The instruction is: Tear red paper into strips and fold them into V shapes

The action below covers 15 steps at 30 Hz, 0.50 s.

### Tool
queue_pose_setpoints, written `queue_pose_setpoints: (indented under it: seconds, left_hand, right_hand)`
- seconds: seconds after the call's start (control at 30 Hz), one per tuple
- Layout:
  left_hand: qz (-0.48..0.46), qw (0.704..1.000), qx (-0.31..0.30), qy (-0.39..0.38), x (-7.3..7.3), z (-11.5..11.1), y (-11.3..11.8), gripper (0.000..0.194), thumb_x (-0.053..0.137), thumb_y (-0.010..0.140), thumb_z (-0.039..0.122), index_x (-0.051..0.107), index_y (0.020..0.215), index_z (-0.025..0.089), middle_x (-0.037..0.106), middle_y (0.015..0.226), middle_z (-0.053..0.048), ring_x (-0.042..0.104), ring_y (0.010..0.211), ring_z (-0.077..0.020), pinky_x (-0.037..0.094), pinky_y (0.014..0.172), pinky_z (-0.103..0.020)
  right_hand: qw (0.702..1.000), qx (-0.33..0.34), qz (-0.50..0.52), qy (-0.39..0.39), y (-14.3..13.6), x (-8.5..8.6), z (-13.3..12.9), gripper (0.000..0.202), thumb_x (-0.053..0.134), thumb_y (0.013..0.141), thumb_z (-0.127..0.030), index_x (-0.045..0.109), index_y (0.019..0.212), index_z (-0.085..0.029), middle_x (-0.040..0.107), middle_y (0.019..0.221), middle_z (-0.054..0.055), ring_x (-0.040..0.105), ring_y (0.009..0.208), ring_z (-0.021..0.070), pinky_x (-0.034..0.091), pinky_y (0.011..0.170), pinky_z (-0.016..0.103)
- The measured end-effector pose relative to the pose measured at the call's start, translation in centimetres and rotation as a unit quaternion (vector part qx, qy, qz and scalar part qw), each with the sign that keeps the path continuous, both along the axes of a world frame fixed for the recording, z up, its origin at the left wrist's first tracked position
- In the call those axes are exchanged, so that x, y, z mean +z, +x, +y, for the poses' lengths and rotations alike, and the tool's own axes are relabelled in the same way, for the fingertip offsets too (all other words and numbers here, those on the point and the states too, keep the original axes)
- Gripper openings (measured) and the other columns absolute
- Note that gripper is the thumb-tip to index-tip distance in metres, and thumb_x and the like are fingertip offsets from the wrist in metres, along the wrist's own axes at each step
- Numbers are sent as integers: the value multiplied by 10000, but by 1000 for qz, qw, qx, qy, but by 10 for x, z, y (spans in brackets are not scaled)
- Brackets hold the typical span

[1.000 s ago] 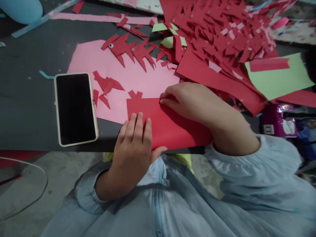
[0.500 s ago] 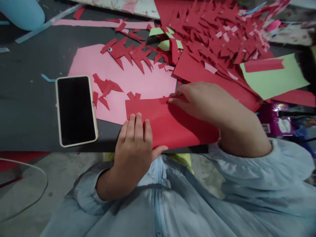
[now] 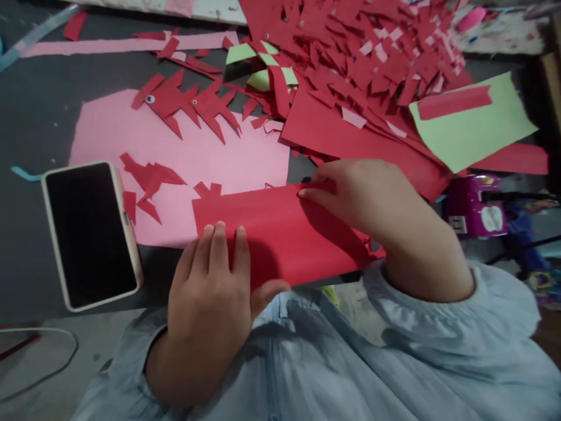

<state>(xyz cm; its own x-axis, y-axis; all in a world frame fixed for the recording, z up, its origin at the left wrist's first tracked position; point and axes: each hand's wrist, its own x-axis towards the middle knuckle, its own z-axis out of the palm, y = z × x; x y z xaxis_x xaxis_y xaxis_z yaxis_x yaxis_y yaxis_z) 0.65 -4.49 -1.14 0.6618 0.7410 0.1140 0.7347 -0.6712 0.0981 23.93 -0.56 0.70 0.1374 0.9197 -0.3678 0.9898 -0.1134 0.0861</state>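
Red paper (image 3: 284,225): lying in front of you at the near edge of the desk (image 3: 35,111), its upper left part overlapping the pink sheet (image 3: 109,134).

Your left hand (image 3: 213,313): laid flat over the paper's left end, palm down, fingers extended, thumb out along the near edge. No closed grip here; it bears on the paper from above.

Your right hand (image 3: 357,190): grip closed, thumb and forefinger pinching the paper at its far edge, right of centre. Remaining fingers are largely hidden from view. Its shadow falls across the paper below.

Surroundings: left of your left hand, a phone (image 3: 90,237) with a dark screen, pale case, tilted slightly. On the pink sheet, a red cut-out (image 3: 151,175) near the phone; farther back, a larger red fish (image 3: 166,102) with a stuck-on eye, with a smaller fish (image 3: 213,108) just beside it. Beyond your right hand, a heap of red cut-outs (image 3: 372,52). To its right, a green sheet (image 3: 473,131) carrying a red strip (image 3: 456,102).
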Motion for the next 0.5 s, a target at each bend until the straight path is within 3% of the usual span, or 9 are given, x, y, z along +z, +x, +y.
queue_pose_setpoints:
  seconds: [0.2,0.5]
  left_hand:
    - [-6,1000,-11,-1,8,16,-2,686,344,967,611,700,1162,57,734,1053,-189,709,906,-314,533,800,-427]
    - [-14,999,-44,-20,6,27,-7,625,377,988,544,690,1182,40,743,1035,-178,697,905,-309,478,764,-418]
  right_hand:
    - [998,-30,47,14,4,-1,-4,173,568,907,-350,674,845,-228,730,874,90,651,795,263,366,616,320]
    - [997,-38,63,20,7,-5,-5,127,621,879,-319,675,843,-210,715,870,82,666,823,257,397,621,316]
